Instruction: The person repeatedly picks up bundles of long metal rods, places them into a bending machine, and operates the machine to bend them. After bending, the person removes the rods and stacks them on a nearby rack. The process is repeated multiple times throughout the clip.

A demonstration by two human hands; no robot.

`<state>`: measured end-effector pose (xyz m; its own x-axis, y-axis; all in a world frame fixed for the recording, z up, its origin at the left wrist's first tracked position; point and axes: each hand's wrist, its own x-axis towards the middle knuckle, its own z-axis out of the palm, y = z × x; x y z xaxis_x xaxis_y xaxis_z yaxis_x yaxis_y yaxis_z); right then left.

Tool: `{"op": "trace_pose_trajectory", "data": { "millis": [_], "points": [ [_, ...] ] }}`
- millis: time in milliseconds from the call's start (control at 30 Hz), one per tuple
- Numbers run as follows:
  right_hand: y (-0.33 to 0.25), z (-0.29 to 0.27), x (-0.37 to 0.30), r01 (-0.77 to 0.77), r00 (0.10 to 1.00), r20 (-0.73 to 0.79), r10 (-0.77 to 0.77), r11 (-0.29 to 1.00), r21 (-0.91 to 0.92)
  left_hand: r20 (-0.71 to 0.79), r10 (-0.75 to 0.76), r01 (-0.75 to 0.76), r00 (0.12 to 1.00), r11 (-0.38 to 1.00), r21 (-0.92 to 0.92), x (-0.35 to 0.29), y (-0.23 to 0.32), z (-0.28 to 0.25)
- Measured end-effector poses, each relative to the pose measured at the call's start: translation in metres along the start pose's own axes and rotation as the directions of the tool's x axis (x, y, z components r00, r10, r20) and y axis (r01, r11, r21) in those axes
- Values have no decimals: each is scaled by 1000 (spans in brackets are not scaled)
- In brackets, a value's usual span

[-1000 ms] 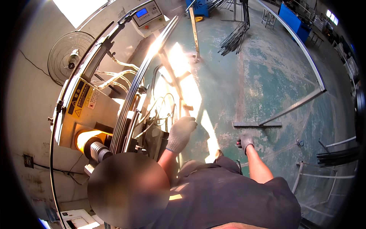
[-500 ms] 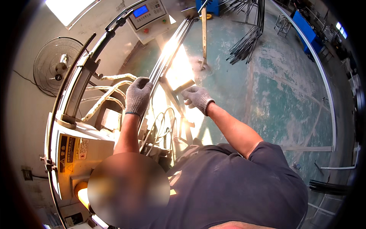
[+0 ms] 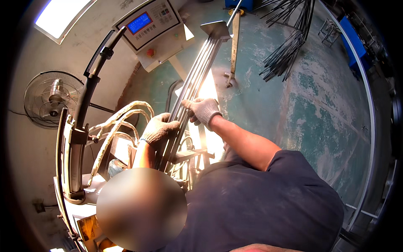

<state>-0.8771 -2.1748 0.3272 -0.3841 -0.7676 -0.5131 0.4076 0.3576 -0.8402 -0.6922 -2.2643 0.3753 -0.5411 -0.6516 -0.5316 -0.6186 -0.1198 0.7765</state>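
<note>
Several long, straight metal rods [image 3: 197, 69] lie side by side in a slanting row, running from the upper middle down to the left of my body. My left hand [image 3: 161, 128], in a grey knit glove, is closed round the row's left side, its thumb on top. A little farther up, my gloved right hand [image 3: 202, 111] grips the rods from the right, thumb above and fingers curled at their edge. The far rod ends meet a dark metal plate [image 3: 216, 30]. The near ends are hidden behind the blurred patch.
A control box [image 3: 149, 31] with a blue screen and red button stands at the far left. Left are a black machine arm [image 3: 86, 98], wrapped hoses [image 3: 119, 115] and a fan [image 3: 54, 98]. A bundle of dark rods [image 3: 289, 46] lies at the far right.
My right hand, apart from the rods before, has come left onto them. My left hand sits lower in view, still on the rods. The whole view has shifted, and the rods show as a wider row.
</note>
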Motion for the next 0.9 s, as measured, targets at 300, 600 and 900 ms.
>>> {"op": "trace_pose_trajectory", "data": {
  "millis": [300,600,900],
  "points": [
    [-57,-38,78,-159,986,53,160,987,-25,105,-238,249,966,962,-113,65,67,7],
    [-89,-67,115,-212,975,72,212,977,-7,184,-263,298,947,934,-196,117,96,15],
    [-107,-79,134,-160,987,-19,162,983,87,239,-345,410,908,852,-326,146,128,26]
  ]
}}
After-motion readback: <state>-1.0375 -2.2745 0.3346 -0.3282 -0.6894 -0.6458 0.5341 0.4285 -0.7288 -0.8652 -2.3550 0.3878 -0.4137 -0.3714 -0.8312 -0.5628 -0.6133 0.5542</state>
